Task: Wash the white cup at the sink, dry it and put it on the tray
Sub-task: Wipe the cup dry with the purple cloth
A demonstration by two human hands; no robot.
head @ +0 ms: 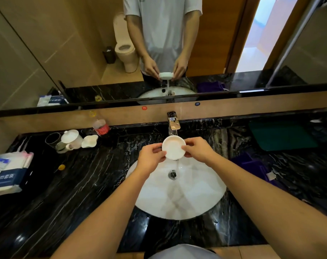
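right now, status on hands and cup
Left hand and right hand both grip white cup. Cup under tap, over sink, water draining. Nothing in the way.

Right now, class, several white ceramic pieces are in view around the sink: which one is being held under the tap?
The round white cup, gripped by the left hand and right hand above the basin. The lidded white cup and white leaf-shaped dish sit untouched on the black counter.

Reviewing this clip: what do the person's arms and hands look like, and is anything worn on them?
Both forearms are bare to the frame edge. The left hand and right hand show no gloves, rings, watch or bracelets. The mirror shows a light short-sleeved T-shirt, its sleeves ending above the elbows.
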